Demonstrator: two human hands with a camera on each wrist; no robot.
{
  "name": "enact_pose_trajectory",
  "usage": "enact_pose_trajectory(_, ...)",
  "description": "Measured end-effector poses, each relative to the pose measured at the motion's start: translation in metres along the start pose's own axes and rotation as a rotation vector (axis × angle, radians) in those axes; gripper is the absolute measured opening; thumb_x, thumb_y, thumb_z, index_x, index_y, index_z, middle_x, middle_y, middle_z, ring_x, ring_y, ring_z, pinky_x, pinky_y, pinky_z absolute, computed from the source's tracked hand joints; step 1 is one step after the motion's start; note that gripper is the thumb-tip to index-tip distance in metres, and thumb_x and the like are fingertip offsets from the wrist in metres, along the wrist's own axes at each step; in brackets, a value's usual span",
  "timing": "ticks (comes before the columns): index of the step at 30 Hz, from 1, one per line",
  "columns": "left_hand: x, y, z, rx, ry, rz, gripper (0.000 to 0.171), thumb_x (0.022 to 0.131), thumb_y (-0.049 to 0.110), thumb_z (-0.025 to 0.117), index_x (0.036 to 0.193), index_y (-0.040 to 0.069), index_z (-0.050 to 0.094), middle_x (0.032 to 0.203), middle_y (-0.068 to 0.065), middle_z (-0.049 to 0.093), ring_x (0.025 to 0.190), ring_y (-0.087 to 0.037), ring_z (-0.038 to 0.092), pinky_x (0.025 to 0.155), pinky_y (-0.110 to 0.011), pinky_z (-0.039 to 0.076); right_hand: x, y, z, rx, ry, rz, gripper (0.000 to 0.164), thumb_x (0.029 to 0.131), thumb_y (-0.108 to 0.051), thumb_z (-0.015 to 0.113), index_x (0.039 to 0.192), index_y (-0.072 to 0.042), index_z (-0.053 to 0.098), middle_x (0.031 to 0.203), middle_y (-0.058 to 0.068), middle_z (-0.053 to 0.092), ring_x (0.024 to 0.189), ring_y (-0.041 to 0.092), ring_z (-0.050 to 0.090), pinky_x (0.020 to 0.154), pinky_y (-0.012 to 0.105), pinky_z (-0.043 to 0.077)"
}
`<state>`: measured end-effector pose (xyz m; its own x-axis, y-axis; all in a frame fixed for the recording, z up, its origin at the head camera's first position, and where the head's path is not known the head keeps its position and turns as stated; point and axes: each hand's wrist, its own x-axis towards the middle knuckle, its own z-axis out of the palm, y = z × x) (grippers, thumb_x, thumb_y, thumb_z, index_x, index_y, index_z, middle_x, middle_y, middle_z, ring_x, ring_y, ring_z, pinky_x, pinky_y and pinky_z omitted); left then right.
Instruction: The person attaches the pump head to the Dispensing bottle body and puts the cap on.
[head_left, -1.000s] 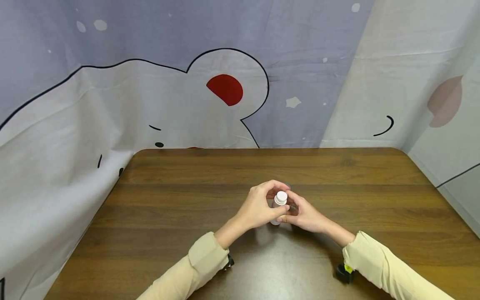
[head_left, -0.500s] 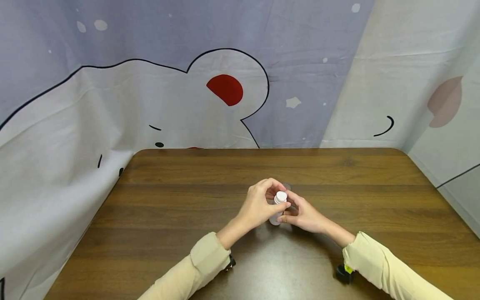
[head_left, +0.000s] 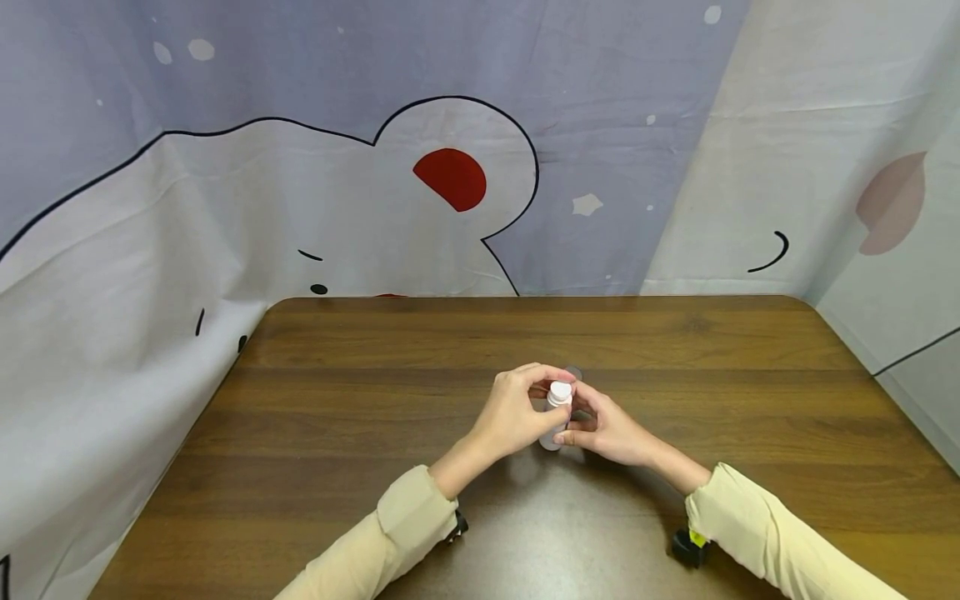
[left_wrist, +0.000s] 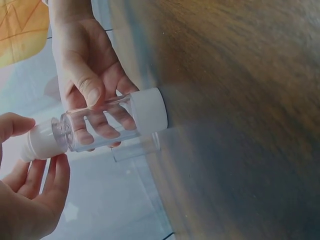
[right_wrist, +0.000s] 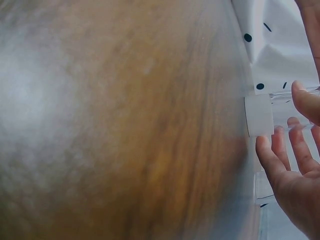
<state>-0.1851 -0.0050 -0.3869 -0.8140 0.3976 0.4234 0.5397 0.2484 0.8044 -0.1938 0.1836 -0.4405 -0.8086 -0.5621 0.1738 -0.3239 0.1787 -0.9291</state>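
Observation:
A small clear bottle [left_wrist: 105,122] with a white base [left_wrist: 149,111] stands upright on the table. My left hand [head_left: 516,417] pinches the white cap [left_wrist: 44,141] at its top between thumb and fingers. Around the clear body, my right hand [head_left: 617,429] holds the bottle, with its thumb on one side and its fingers on the other. Through the clear wall those fingers show in the left wrist view. Whether the cap sits fully on the neck, I cannot tell. In the right wrist view the base [right_wrist: 259,116] rests against the tabletop, and the cap is out of frame.
Just behind the bottle stands a clear cylinder [left_wrist: 136,149], partly hidden by the hands in the head view. The brown wooden table [head_left: 337,467] reaches back to a printed curtain [head_left: 315,192]. A black device [head_left: 688,547] hangs under the right cuff.
The left thumb has drawn back a little to the left across the cap, and the left fingers have shifted slightly. My right hand and the bottle stay almost still.

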Motion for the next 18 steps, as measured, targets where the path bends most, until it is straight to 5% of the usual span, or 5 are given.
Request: enact_pose_trajectory(18, -0.0024, -0.0016, 0.0029, 0.023, 0.02, 0.014, 0.023, 0.078, 0.009, 0.077, 0.101, 0.007, 0.074, 0.092, -0.006, 0.062, 0.089, -0.015, 0.064, 0.078, -0.015, 0.055, -0.0026, -0.0048, -0.0015, 0.026, -0.025, 0.026, 0.062, 0.081, -0.003, 0.074, 0.132, 0.004, 0.04, 0.126, 0.027, 0.052, 0.105, 0.001, 0.057, 0.088, 0.024, 0.055)
